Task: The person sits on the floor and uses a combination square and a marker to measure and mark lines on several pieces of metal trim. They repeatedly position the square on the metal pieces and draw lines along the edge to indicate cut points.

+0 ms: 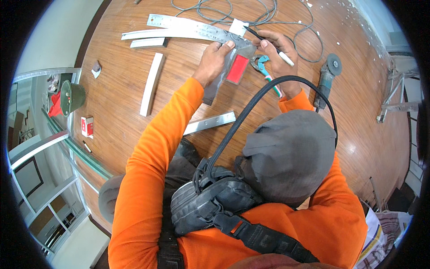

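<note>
My left hand (215, 60) grips a steel square ruler (192, 29), its thumb pressed on top near the corner. The ruler's long marked blade reaches off to the left, over a thin aluminium strip (156, 33). Between the fingers of my right hand (277, 49) is a marker (285, 58) with a white body and a black front part. Its tip is at a small white piece (238, 28) beside the ruler's far edge. A red rectangular block (238, 69) lies between my hands. Next to my right hand are pliers (264, 69) with a teal head.
An angle grinder (327, 83) rests on the wooden floor at right, and a grey cable (307, 29) loops at the far side. Aluminium pieces (152, 85) lie about. A green bowl (76, 97), a red-white box (87, 126) and a framed glass panel (80, 150) are at left.
</note>
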`<action>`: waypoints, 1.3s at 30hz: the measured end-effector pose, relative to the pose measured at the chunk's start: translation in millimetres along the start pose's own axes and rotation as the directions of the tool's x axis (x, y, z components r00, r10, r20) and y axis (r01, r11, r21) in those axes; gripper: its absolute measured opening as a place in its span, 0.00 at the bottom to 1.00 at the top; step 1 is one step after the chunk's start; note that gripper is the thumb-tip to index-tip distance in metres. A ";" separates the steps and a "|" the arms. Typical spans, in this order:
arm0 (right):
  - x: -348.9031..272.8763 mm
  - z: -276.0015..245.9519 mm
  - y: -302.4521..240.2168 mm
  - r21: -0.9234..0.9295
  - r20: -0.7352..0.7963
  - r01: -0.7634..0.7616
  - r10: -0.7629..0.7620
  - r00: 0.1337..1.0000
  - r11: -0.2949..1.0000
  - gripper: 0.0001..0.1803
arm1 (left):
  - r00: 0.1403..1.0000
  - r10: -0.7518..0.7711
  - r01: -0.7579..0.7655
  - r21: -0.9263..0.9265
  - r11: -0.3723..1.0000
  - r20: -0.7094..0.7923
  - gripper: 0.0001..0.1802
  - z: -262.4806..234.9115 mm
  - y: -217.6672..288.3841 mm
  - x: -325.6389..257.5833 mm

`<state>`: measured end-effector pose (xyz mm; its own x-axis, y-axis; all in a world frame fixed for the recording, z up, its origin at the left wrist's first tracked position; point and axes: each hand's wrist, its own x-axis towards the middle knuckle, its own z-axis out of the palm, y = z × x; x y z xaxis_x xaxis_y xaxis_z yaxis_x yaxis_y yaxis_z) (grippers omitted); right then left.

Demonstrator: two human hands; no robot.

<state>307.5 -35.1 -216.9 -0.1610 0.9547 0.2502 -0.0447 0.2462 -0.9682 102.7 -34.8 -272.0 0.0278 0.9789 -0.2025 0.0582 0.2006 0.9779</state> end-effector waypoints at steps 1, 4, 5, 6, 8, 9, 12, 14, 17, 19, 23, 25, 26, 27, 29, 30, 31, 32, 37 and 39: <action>-1.5 2.1 1.7 0.000 -0.010 0.000 0.000 1.000 1.000 0.15 | 1.000 -0.026 0.026 0.011 1.000 -0.006 0.26 -1.1 4.6 -2.3; -3.5 8.2 2.1 -0.007 -0.034 0.006 -0.006 0.999 1.000 0.15 | 0.998 -0.052 0.053 0.030 0.998 -0.037 0.27 -2.5 7.8 -5.2; -3.7 8.4 3.0 -0.014 -0.038 0.007 -0.007 0.999 1.000 0.15 | 0.997 -0.052 0.053 0.034 0.998 -0.050 0.27 -3.3 7.3 -5.5; -4.2 5.8 3.7 -0.030 -0.048 0.008 -0.010 0.999 1.000 0.15 | 0.997 -0.058 0.060 0.047 0.997 -0.054 0.27 -0.6 9.0 -4.4; -6.5 7.7 13.9 -0.012 -0.243 0.104 -0.104 0.964 0.995 0.15 | 0.996 -0.069 0.073 0.074 0.995 -0.061 0.27 4.2 12.6 -1.6; -9.5 9.5 21.3 -0.003 -0.334 0.150 -0.143 0.932 0.989 0.16 | 0.996 -0.052 0.058 0.094 0.994 -0.072 0.27 5.6 16.9 -2.4; -24.3 7.5 33.2 -0.042 -0.297 -0.189 0.169 0.940 0.981 0.17 | 0.994 0.003 0.014 0.149 0.989 -0.114 0.26 8.1 29.2 -6.8; -35.6 24.7 41.9 0.200 -0.193 -0.294 0.332 0.923 0.935 0.17 | 0.987 0.042 -0.013 0.181 0.983 -0.156 0.26 6.6 34.3 -12.7; -34.1 28.4 31.7 0.305 -0.111 -0.379 0.428 0.897 0.873 0.17 | 0.991 0.032 -0.031 0.005 0.999 -0.128 0.26 18.7 27.6 -6.4; -30.8 25.1 34.3 0.265 -0.120 -0.390 0.431 0.894 0.882 0.17 | 0.990 0.034 -0.024 0.070 0.997 -0.138 0.26 22.2 26.2 -4.8; -32.5 32.0 27.3 0.326 -0.121 -0.404 0.462 0.879 0.855 0.16 | 0.983 0.061 -0.041 0.113 0.993 -0.173 0.26 20.6 20.0 -6.9; -32.6 32.9 29.3 0.299 -0.124 -0.403 0.454 0.882 0.865 0.16 | 0.979 0.080 -0.067 0.071 0.995 -0.186 0.26 21.4 17.5 -7.7; -33.0 32.5 31.3 0.274 -0.117 -0.404 0.447 0.887 0.873 0.16 | 0.977 0.089 -0.081 0.048 0.996 -0.192 0.26 21.6 16.8 -8.5; -32.6 31.3 31.5 0.248 -0.112 -0.404 0.440 0.891 0.880 0.16 | 0.979 0.073 -0.062 0.064 0.996 -0.188 0.27 21.9 18.9 -9.2; -33.5 32.6 32.8 0.254 -0.112 -0.399 0.437 0.893 0.881 0.15 | 0.982 0.039 -0.021 0.098 0.995 -0.186 0.27 19.4 22.7 -11.2; -34.3 35.2 33.9 0.285 -0.118 -0.394 0.440 0.890 0.874 0.15 | 0.982 0.035 -0.021 0.081 0.997 -0.184 0.27 18.7 24.3 -12.3; -33.8 32.9 30.8 0.307 -0.135 -0.384 0.440 0.888 0.871 0.15 | 0.985 0.036 -0.027 0.055 0.998 -0.170 0.27 23.8 27.7 -11.0; -33.6 29.2 29.8 0.297 -0.149 -0.379 0.435 0.888 0.876 0.15 | 0.987 0.036 -0.032 0.029 0.999 -0.156 0.27 28.0 30.5 -10.1; -33.1 28.5 32.6 0.298 -0.146 -0.391 0.446 0.883 0.871 0.16 | 0.989 0.063 -0.058 0.041 0.997 -0.136 0.24 22.9 18.6 -3.0; -32.8 28.8 33.7 0.301 -0.142 -0.373 0.428 0.893 0.878 0.16 | 0.990 0.047 -0.043 0.034 0.998 -0.130 0.23 22.6 18.8 -3.5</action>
<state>282.9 -62.9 -257.7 -0.0232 0.9812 -0.1915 -0.2756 -0.1904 -0.9422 126.3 -35.3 -254.1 -0.0991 0.9841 -0.1477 0.0907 0.1568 0.9835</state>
